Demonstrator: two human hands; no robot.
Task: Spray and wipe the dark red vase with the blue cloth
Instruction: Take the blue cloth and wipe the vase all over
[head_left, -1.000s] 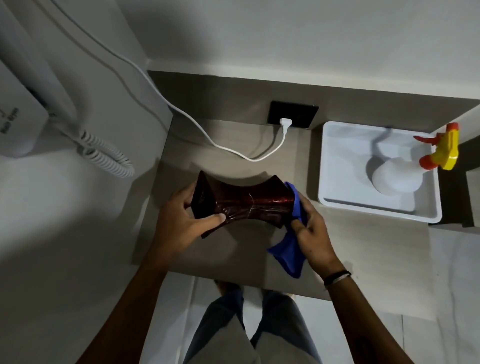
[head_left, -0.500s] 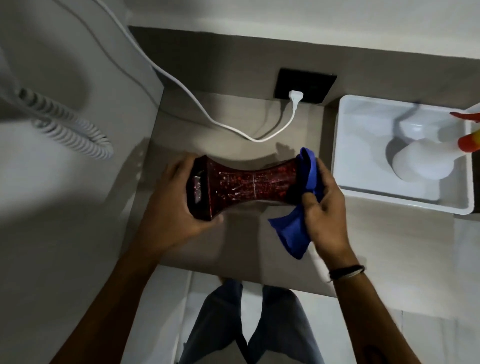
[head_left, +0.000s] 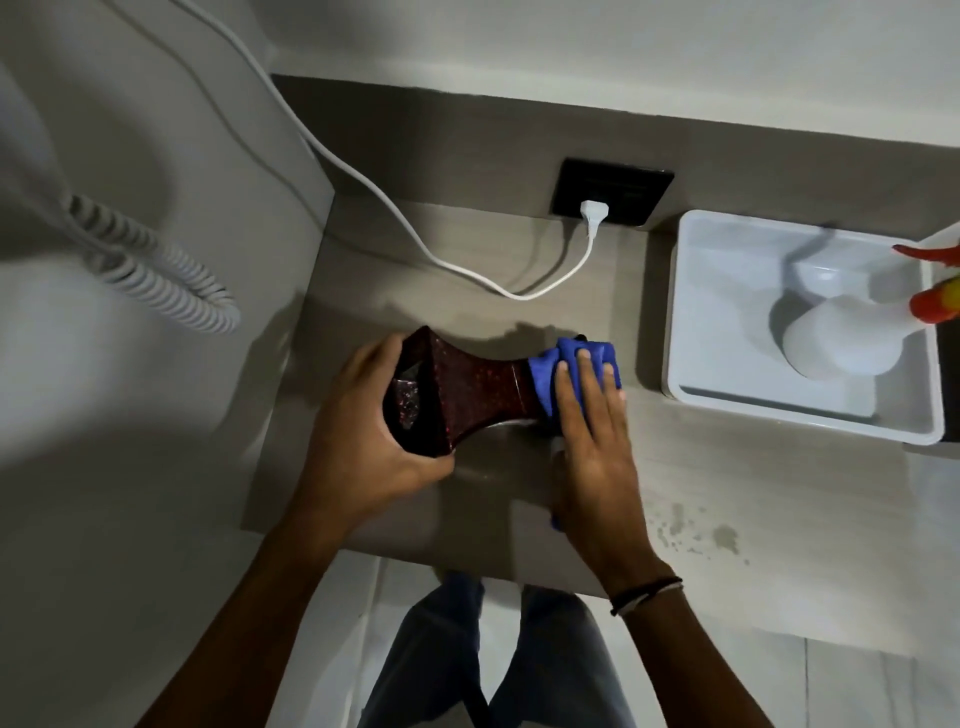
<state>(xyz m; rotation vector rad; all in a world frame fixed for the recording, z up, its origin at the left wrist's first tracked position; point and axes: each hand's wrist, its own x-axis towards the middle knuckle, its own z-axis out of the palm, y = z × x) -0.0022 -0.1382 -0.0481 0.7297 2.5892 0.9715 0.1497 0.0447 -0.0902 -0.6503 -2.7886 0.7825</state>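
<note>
- Left hand (head_left: 363, 441) is clamped around the wide end of the dark red vase (head_left: 467, 395), thumb under the rim and fingers curled over the far side; the grip looks meant to steady the vase while the other end is rubbed
- Lying on its side, the vase is held across the body between the two hands, its open mouth turned toward the left palm; whether it rests on the desk (head_left: 753, 493) or is lifted just clear of it cannot be told
- Right hand (head_left: 587, 426) lies flat with fingers spread over the blue cloth (head_left: 576, 364), pressing it around the vase's other flared end; it is closed on the cloth and the vase together, which suits a wiping stroke over that end
- A small tip of cloth shows below the right wrist, so the rest probably trails under the palm
- Beyond the right hand's fingertips and off to its outer side sits a white tray (head_left: 701, 322) on the desk, holding the spray bottle (head_left: 841, 348) with its orange and yellow trigger head; being parked there suggests spraying is finished for now
- Droplet marks speckle the desk just outside the right wrist
- Ahead of both hands a white plug (head_left: 593, 212) sits in a black socket, its cable running away past the left hand
</note>
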